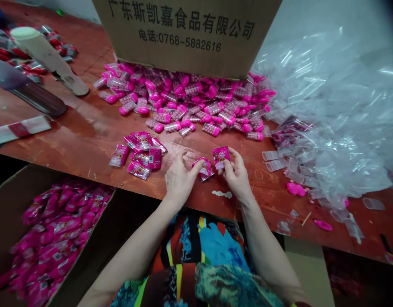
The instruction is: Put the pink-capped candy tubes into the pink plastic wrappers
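Observation:
My right hand (237,177) pinches a small flat pink printed sleeve (220,155) between thumb and fingers, just above the table. Beside it, my left hand (179,177) has its thumb and forefinger apart. Its thumb tip touches a small pink wrapped packet (206,170) in front of me. To the left lies a loose group of pink packets (140,168) in clear, shiny wrap. Farther back is a wide heap of small clear bottles (180,113) with pink caps and pink beads inside.
A cardboard box (183,47) stands behind the bottles. Clear plastic bags (337,115) and empty clear tubes (275,165) cover the right. Below left, an open carton (110,204) holds many pink packets. A bottle of dark liquid (33,96) and a whitish cylinder (49,59) lean at left.

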A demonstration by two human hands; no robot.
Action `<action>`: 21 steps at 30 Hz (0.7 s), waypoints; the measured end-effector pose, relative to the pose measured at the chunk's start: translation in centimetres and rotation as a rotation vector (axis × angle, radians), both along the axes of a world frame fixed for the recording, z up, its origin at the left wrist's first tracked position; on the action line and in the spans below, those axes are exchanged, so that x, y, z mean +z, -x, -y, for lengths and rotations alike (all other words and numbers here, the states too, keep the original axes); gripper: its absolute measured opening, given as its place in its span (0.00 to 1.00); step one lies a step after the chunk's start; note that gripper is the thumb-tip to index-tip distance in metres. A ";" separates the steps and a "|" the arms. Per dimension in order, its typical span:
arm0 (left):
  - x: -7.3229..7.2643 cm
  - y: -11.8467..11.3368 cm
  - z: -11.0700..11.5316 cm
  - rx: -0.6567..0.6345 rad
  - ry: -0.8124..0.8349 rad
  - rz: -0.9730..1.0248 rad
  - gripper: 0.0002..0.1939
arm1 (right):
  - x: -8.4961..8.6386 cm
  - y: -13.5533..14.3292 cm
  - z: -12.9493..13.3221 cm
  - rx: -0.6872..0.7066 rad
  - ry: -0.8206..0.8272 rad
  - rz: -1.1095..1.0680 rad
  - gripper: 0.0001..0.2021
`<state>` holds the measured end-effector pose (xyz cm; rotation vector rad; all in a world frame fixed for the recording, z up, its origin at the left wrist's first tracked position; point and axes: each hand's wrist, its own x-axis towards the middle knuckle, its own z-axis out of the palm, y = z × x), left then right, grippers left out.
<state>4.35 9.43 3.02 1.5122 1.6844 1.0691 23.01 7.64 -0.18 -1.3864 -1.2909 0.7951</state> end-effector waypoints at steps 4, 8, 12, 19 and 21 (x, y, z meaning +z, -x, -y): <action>0.3 -1.2 -0.3 -0.234 0.103 0.561 0.15 | 0.0 1.0 0.0 0.153 0.014 -0.238 0.25; 0.3 -2.3 -0.6 -0.242 0.293 0.856 0.20 | -0.3 2.6 -0.6 0.108 -0.017 -0.324 0.21; 0.0 -2.8 -1.1 -0.158 0.326 0.872 0.25 | -0.5 3.9 -1.5 0.057 -0.004 -0.350 0.16; 0.1 -1.5 -2.9 -0.227 0.424 0.918 0.26 | 0.6 3.7 -2.8 0.052 -0.085 0.186 0.17; 0.2 -0.6 -3.6 -0.247 0.437 0.944 0.25 | 1.2 2.6 -3.9 0.205 -0.094 0.286 0.17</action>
